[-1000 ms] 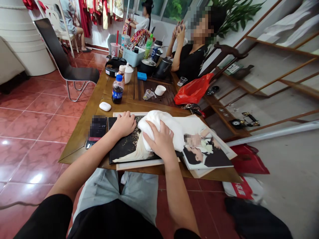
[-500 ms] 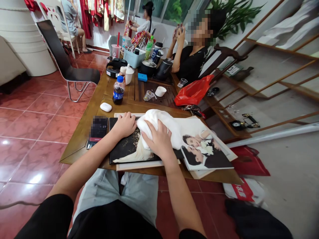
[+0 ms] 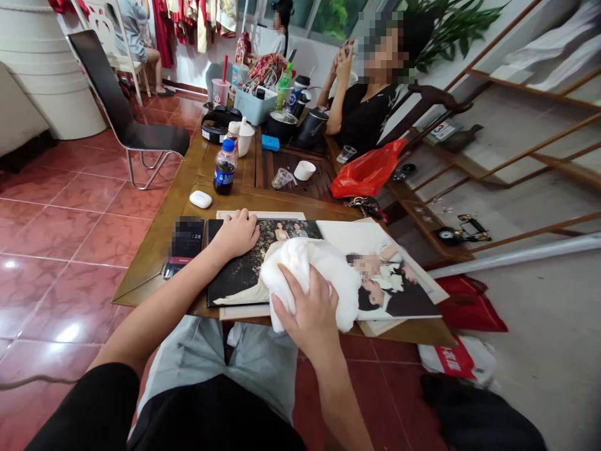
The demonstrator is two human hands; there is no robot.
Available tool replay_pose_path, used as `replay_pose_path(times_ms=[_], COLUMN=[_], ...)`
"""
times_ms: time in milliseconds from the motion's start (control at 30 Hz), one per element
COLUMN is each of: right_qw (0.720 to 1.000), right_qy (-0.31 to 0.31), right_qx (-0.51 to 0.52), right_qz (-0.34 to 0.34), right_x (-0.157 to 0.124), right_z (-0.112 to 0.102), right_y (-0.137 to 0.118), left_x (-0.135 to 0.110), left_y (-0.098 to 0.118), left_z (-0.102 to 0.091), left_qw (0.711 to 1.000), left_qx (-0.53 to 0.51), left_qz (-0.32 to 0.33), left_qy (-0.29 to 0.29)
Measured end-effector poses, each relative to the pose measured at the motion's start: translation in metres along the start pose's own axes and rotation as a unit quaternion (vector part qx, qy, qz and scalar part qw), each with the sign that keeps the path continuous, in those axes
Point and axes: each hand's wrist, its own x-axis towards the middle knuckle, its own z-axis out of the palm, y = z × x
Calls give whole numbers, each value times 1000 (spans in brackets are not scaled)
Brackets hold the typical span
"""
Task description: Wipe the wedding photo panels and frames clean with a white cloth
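A large open photo album (image 3: 248,263) lies on the near end of the wooden table (image 3: 154,244), dark page on the left, pale page with a couple on the right. My left hand (image 3: 237,235) rests on the dark page near its top edge, fingers curled and pressing down. My right hand (image 3: 312,310) grips a bunched white cloth (image 3: 314,269) at the album's near edge, over the fold between the pages.
A phone (image 3: 185,241) lies left of the album, a white earbud case (image 3: 200,199) and a cola bottle (image 3: 224,168) beyond it. Cups, kettles, a blue bin and a red bag (image 3: 366,172) crowd the far end. A person in black sits there. A black chair (image 3: 126,113) stands at left.
My right hand has pulled the white cloth toward me, from the upper middle of the album down to its near edge, uncovering the small couple photo at the top. My left hand has stayed put.
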Motion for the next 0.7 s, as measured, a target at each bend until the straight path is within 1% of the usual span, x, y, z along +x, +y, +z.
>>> replay_pose_path(times_ms=[67, 167, 300, 567, 700], right_qw=[1000, 1000, 999, 997, 996], right_qy=[-2, -10, -34, -71, -73], right_qx=[0, 2, 9, -1, 14], right_qz=[-2, -1, 8, 42, 51], right_x=[1, 12, 36, 92, 105], right_z=[0, 1, 5, 26, 30], right_y=[1, 5, 14, 31, 34], left_x=[0, 0, 0, 1, 1], left_y=[0, 0, 0, -2, -2], left_z=[0, -1, -3, 1, 2], left_qw=[1000, 1000, 1000, 1000, 1000], left_qx=[4, 8, 8, 2, 3], left_qz=[1, 4, 7, 15, 13], left_qy=[-5, -9, -10, -4, -2])
